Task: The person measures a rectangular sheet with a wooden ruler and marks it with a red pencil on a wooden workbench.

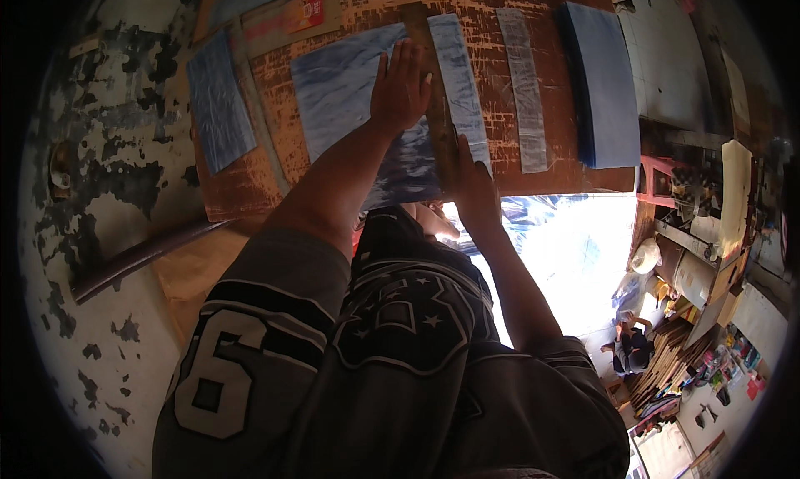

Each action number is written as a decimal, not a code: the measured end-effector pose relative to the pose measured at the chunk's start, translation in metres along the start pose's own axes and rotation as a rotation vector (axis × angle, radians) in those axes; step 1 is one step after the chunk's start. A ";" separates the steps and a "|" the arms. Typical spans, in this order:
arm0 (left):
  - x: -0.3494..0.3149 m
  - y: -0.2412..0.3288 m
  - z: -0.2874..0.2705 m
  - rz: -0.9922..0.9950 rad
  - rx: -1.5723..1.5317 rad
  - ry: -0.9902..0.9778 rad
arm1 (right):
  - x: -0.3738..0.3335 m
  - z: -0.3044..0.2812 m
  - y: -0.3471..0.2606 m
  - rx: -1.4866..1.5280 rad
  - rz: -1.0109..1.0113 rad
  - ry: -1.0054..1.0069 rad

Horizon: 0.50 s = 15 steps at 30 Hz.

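Observation:
A blue sheet of plastic film [342, 79] lies on a worn brown tabletop, with a long dark ruler-like strip [427, 50] across it. Flat on the sheet beside the strip, my left hand [402, 91] has its fingers stretched out, thumb against the strip. Close to the strip's near end, my right hand [475, 187] is closed, its index finger pointing forward along the strip's right edge. Whatever it grips is too dark and small to name. A narrower part of the blue sheet shows right of the strip.
A blue stack of sheets [600, 83] stands at the table's right end, next to a clear plastic strip [523, 87]. Another blue piece [221, 104] lies at the left. A peeling wall [100, 145] rises on the left. A person [631, 346] crouches near wooden boards [671, 358].

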State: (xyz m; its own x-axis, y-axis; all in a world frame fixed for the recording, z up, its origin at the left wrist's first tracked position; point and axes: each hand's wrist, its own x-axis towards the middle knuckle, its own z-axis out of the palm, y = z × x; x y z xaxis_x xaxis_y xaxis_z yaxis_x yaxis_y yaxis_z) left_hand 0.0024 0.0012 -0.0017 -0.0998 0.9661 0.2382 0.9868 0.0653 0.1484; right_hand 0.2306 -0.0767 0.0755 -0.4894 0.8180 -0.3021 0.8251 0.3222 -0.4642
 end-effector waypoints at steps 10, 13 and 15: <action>0.000 -0.002 0.001 0.032 0.028 0.001 | -0.121 0.009 0.029 0.103 0.259 -0.306; 0.002 -0.002 0.003 0.033 0.017 0.010 | -0.124 -0.007 0.026 0.208 0.271 -0.219; -0.001 -0.002 0.001 0.035 0.008 0.018 | -0.112 -0.027 0.018 0.244 0.240 -0.143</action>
State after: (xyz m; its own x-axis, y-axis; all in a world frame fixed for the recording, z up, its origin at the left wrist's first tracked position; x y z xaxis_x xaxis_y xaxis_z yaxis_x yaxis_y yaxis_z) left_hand 0.0008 0.0007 -0.0034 -0.0671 0.9631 0.2607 0.9907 0.0333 0.1321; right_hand 0.3075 -0.1493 0.1239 -0.3390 0.7759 -0.5320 0.8381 -0.0078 -0.5454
